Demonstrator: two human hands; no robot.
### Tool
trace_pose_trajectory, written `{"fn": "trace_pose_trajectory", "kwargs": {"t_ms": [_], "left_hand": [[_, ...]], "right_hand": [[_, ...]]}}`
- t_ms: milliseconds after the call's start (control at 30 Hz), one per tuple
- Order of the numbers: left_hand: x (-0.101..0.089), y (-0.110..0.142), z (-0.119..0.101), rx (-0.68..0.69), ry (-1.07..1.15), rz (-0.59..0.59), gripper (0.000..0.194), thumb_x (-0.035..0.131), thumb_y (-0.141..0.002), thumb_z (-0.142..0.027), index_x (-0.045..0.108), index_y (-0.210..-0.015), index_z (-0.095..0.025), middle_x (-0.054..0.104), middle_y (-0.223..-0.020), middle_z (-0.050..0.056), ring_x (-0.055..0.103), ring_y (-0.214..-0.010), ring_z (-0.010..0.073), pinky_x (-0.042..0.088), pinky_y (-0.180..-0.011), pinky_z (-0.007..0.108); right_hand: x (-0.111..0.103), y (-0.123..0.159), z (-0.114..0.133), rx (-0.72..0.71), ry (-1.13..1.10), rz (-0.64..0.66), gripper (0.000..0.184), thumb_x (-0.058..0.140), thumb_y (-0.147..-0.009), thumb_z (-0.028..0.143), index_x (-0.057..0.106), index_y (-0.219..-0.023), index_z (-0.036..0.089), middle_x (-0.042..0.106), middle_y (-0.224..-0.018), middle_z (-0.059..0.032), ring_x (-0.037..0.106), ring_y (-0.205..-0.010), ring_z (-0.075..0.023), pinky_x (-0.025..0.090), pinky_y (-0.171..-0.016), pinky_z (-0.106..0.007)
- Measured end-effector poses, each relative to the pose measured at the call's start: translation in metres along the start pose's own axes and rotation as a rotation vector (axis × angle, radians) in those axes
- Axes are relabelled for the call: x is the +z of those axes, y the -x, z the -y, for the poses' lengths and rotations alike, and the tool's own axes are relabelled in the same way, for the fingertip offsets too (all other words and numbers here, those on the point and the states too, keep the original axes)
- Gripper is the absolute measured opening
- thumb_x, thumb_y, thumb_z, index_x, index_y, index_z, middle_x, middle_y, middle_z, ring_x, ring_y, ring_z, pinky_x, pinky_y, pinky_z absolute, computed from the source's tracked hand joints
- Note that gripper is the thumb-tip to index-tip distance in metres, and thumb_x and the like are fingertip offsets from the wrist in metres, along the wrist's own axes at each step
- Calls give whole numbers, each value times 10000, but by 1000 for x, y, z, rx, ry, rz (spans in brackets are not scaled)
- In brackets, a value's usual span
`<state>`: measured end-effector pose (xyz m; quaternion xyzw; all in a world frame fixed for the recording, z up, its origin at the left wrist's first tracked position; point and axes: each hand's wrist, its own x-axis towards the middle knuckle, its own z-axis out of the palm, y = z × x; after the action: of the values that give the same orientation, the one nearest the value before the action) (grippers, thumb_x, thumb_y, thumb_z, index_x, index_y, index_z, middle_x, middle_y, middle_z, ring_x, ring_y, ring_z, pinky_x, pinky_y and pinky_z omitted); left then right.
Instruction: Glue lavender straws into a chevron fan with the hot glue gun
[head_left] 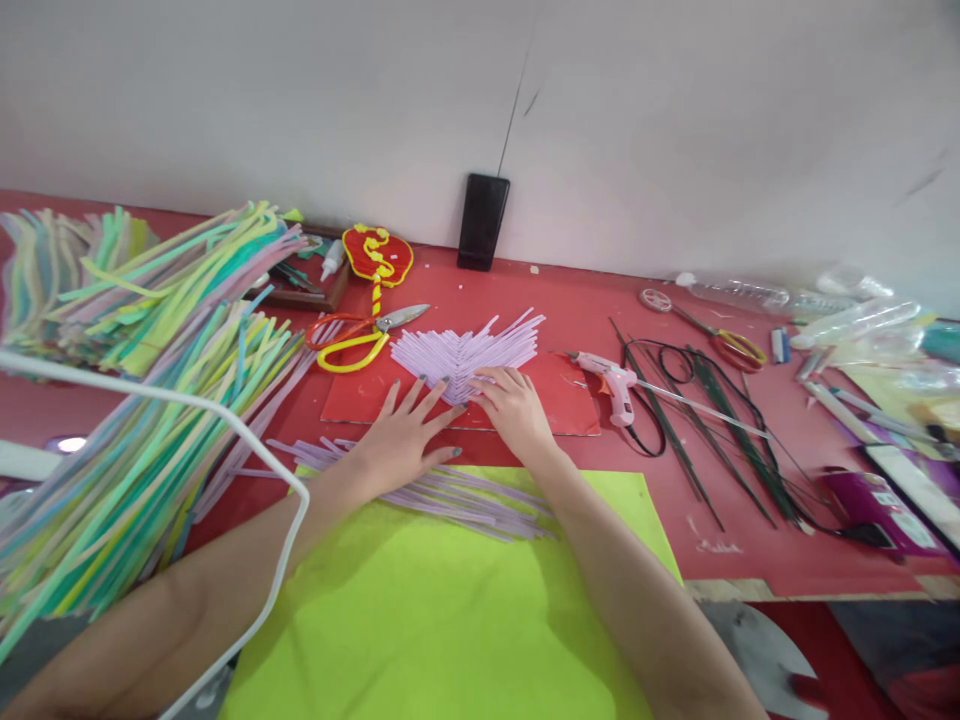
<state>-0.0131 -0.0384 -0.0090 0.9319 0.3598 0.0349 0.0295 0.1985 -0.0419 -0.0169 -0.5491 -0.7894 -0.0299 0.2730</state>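
Lilac pipe cleaner pieces (465,352) lie in a chevron, fanned to both sides, on a red board (566,408). My left hand (405,440) is open, its fingers spread, with the tips at the lower left edge of the chevron. My right hand (514,410) rests on the lower right of the chevron. Its fingers are bent but slightly apart, tips on the pieces; nothing shows held in it. Below my hands, loose lilac pipe cleaners (472,500) lie across a lime-green sheet (420,610).
Bundles of coloured pipe cleaners (150,470) fill the left. Scissors with red and yellow handles (352,340) lie beside the board. A black phone (484,222) leans on the wall. A pink glue gun (615,385), dark green stems (720,425) and plastic bottles (739,292) are at right. A white cable (289,540) crosses my left arm.
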Motion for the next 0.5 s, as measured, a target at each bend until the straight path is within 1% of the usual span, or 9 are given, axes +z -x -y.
{"fn": "trace_pose_trajectory", "kwargs": {"t_ms": [200,367,500], "left_hand": [[-1,0,-1,-4,3,3,572,416,-910,-540,358,-1427,-300,250,-1541,107,227,-1397,381,160,-1100,595],[1,1,0,1,10,-13,582,397,-911,-556,352,-1430,-297,255,-1540,104,224,-1399,378,148,-1102,595],[2,1,0,-3,14,-16,584,402,-910,-554,349,-1431,-297,253,-1542,95,219,-1401,373,144,-1106,589]], "right_hand": [[0,-1,-1,-12,-29,60,209,544,-897,253,682,-1055,249,681,-1073,-40,571,-996,-199,421,-893,-346],[0,-2,-4,-20,-53,80,219,561,-888,255,682,-1070,269,682,-1071,-32,579,-999,-201,431,-897,-362],[0,-2,-3,-12,-60,83,224,569,-883,246,680,-1076,268,682,-1077,-37,582,-1008,-203,437,-900,-367]]}}
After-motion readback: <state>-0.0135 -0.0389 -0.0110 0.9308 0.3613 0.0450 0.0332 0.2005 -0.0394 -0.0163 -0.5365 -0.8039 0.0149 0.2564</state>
